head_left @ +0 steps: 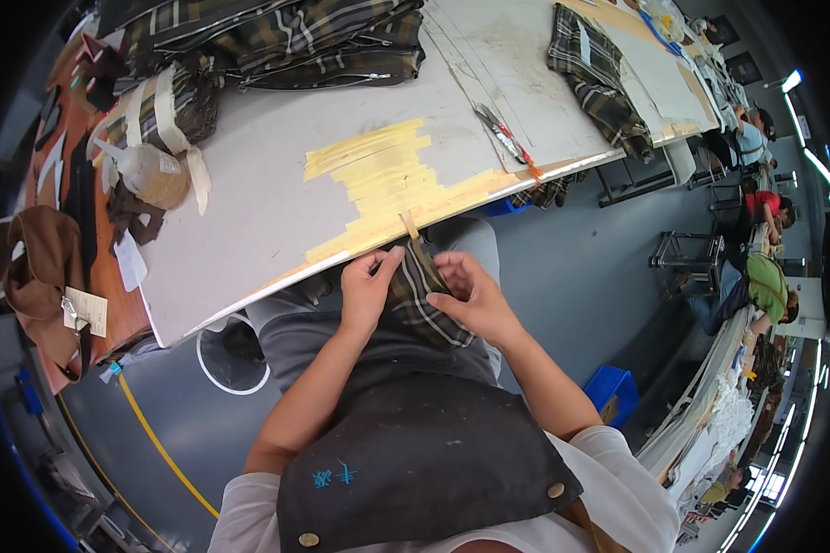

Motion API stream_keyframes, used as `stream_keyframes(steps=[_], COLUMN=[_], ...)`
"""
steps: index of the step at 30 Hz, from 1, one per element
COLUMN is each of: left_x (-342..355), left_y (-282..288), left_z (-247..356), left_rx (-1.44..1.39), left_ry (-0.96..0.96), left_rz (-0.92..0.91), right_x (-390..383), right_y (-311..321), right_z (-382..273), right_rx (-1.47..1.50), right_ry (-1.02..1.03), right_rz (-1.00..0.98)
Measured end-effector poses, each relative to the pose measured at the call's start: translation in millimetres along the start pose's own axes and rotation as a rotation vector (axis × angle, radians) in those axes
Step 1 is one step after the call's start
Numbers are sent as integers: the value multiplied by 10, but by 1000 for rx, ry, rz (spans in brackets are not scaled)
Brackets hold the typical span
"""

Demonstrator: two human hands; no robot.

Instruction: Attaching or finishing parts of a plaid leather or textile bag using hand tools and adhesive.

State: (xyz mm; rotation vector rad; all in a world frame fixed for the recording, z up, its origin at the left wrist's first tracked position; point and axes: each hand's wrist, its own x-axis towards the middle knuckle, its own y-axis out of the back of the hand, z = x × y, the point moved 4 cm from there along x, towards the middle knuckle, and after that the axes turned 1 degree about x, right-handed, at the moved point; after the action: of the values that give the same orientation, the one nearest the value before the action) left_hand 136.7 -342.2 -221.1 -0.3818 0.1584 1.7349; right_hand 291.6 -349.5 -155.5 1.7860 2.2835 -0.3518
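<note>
A dark plaid fabric piece (417, 288) hangs over my lap at the table's front edge. A narrow tan strip (409, 224) at its top reaches onto the tabletop. My left hand (367, 288) pinches the fabric's left edge between thumb and fingers. On the other side, my right hand (473, 293) is curled about the right edge, its thumb lying against the cloth and its fingers bent; the thumb and index finger are some way apart. What lies beneath the right fingers is partly hidden.
Yellow tape (378, 175) covers part of the tabletop. Red-handled snips (507, 140) lie near the edge. Plaid garments (332, 55) are piled at the back left, near a glue bottle (152, 175). A bin (233, 355) and a blue crate (611, 392) stand below. Other people work at far right.
</note>
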Motion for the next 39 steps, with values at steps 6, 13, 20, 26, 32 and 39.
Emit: stream_keyframes(steps=[6, 13, 20, 26, 32, 39], left_x=[-535, -1159, -1222, -1013, -996, -956], left_y=[83, 128, -6, 40, 28, 85], left_z=[86, 373, 319, 586, 833, 858], left_rx=[-336, -811, -988, -862, -1128, -967], left_ry=[523, 159, 453, 208, 260, -135], left_rz=[-683, -869, -847, -819, -815, -999], right_x=[-526, -776, -707, -622, -557, -470], right_y=[232, 288, 182, 160, 80, -9], right_z=[-72, -669, -971, -964, -968, -1064], right_rx=[-216, -314, -360, -471, -496, -634], right_ry=[-15, 378, 702, 593, 697, 501], right_rz=[-12, -80, -115, -194, -201, -504])
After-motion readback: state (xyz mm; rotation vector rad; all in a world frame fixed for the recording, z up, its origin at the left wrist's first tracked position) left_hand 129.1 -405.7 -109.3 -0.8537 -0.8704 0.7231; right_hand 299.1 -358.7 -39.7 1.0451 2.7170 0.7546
